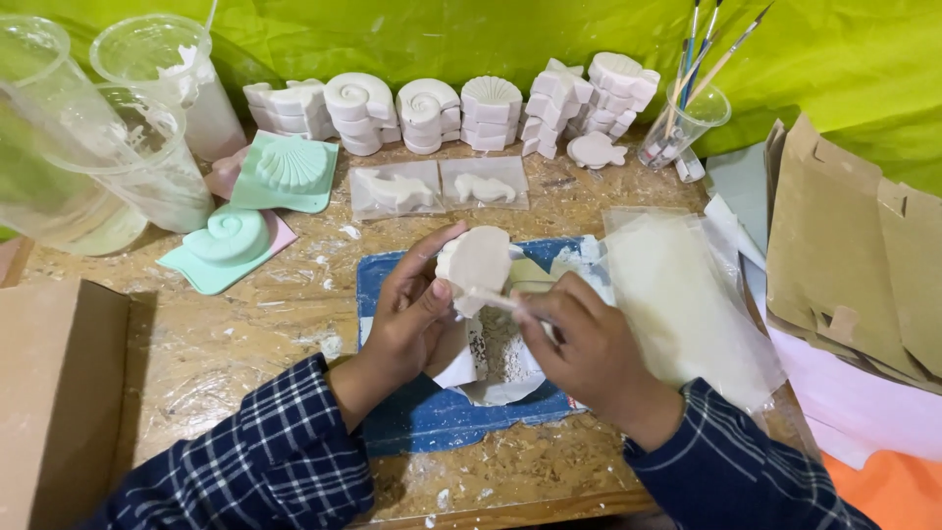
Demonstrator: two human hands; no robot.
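Left hand [417,319] grips plaster cast [476,263] — right hand [579,348] scrapes.

The person wears a long-sleeved shirt of dark navy cloth crossed by thin white lines that make a windowpane check. The left sleeve [265,461] comes in from the lower left edge and ends at the wrist, its cuff plain and snug, the fabric gathered in soft folds along the forearm. The right sleeve [731,466] enters from the lower right and shows the same check, its lines running at a slant across the cloth. Both hands, the left hand [412,319] and the right hand [589,348], are bare: no gloves, and no rings, watch or bands show on them.
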